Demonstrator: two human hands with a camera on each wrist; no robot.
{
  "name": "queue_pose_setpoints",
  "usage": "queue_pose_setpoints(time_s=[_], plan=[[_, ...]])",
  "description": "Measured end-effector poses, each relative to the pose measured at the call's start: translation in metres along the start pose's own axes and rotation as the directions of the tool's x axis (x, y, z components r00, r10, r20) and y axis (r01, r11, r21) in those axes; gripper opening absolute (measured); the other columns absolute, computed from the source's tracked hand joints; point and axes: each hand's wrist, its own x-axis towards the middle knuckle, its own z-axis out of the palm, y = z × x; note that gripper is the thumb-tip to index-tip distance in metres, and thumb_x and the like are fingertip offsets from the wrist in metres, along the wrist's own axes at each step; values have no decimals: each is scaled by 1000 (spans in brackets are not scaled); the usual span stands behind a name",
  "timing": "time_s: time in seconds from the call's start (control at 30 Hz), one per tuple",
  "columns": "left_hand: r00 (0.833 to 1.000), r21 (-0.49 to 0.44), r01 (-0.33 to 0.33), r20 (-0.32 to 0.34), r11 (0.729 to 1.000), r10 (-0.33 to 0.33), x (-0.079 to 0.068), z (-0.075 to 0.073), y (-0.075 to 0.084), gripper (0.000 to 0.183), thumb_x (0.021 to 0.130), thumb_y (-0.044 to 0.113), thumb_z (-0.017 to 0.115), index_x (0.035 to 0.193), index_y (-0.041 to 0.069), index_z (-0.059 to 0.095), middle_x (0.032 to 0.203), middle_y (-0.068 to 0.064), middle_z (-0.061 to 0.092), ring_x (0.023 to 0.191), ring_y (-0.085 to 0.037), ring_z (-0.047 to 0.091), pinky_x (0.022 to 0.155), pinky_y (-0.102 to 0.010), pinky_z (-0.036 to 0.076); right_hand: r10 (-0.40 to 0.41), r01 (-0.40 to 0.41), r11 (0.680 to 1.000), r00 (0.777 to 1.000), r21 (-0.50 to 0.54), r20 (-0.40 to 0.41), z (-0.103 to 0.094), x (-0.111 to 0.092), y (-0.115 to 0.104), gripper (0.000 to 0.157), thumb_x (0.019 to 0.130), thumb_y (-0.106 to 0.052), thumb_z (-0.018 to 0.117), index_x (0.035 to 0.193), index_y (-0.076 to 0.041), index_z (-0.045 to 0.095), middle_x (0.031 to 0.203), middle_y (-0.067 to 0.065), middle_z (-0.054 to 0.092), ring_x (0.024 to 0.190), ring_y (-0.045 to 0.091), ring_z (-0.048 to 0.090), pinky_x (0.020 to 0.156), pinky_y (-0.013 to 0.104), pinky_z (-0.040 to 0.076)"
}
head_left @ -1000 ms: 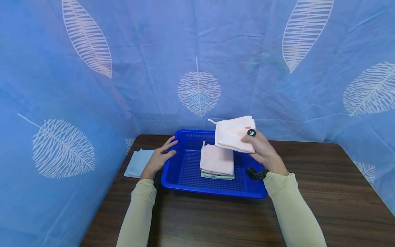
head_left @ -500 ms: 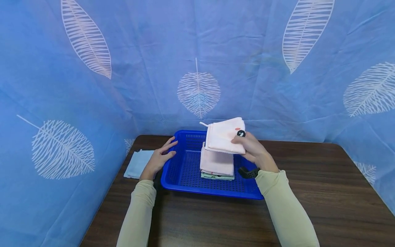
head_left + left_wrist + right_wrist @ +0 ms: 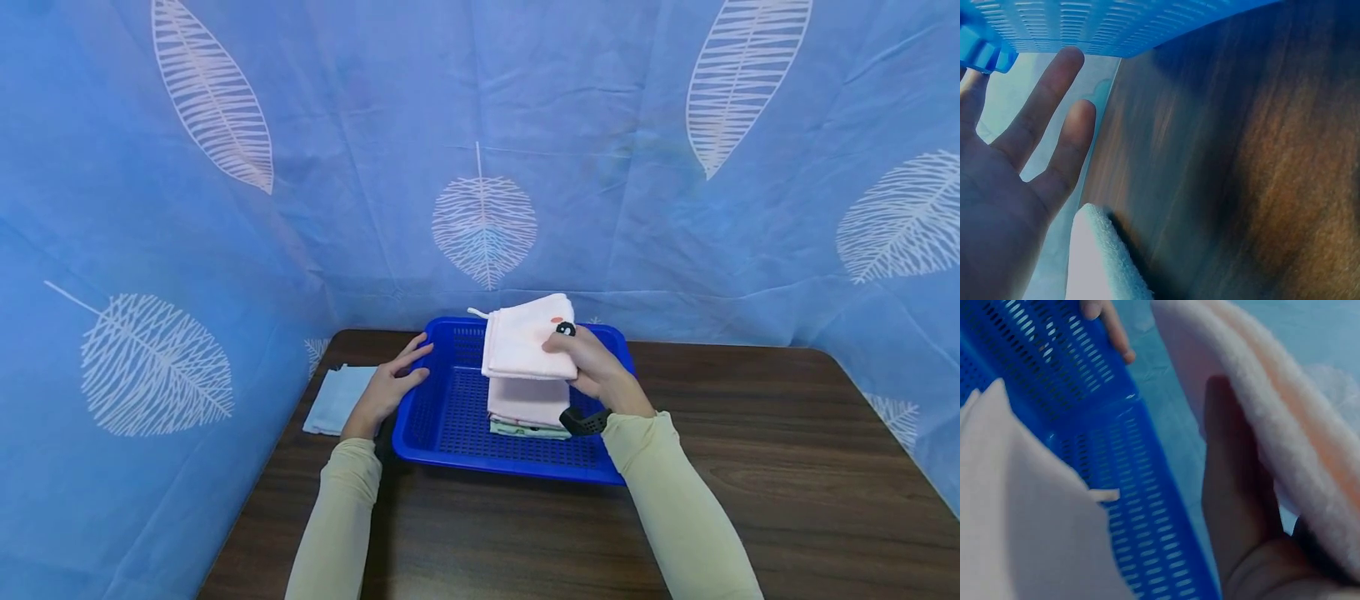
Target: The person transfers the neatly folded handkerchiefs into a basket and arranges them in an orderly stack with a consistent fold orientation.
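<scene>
My right hand (image 3: 602, 371) pinches a folded pale pink towel (image 3: 521, 342) by its right edge, thumb on top. A black round patch and a small hanging loop show on this towel. It is held over the blue plastic basket (image 3: 510, 468), overlapping a stack of folded towels inside. The top one of the stack is a pink towel (image 3: 528, 400), with a green towel (image 3: 528, 432) beneath. At the basket's left end my left hand (image 3: 386, 392) rests with fingers spread at the rim. In the left wrist view its fingers (image 3: 1069, 140) are straight, beside the basket wall (image 3: 1085, 28).
A folded light blue towel (image 3: 333, 404) lies on the brown wooden table (image 3: 480, 533), left of the basket and partly behind the left hand. Blue cloth with white leaf prints (image 3: 375, 167) hangs behind and along the left of the table.
My right hand has carried the pink towel leftward and slightly down, from the basket's right side to over the stack. The left hand has stayed at the rim.
</scene>
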Motion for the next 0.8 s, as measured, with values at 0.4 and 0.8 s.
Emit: queue_pose_setpoints(time_s=[0.4,0.8], plan=[[1000,5,-15,-5,1000,15,1,0,0,45,104,39,58,148,36,53,166,19,31,159,-29,24,122,-65,27,33,-33,999,997,-4,-64,1,5,10,59,105,-25,52,156,-7,29,131,9,57,101,14,71,81,31,62],[1000,-11,-16,1,1000,16,-1,1,-1,46,103,37,59,149,35,53,167,17,30,160,-29,21,124,-64,25,60,-68,993,995,-94,-81,4,8,20,68,103,-19,53,162,-15,18,150,17,45,120,23,61,89,35,59]])
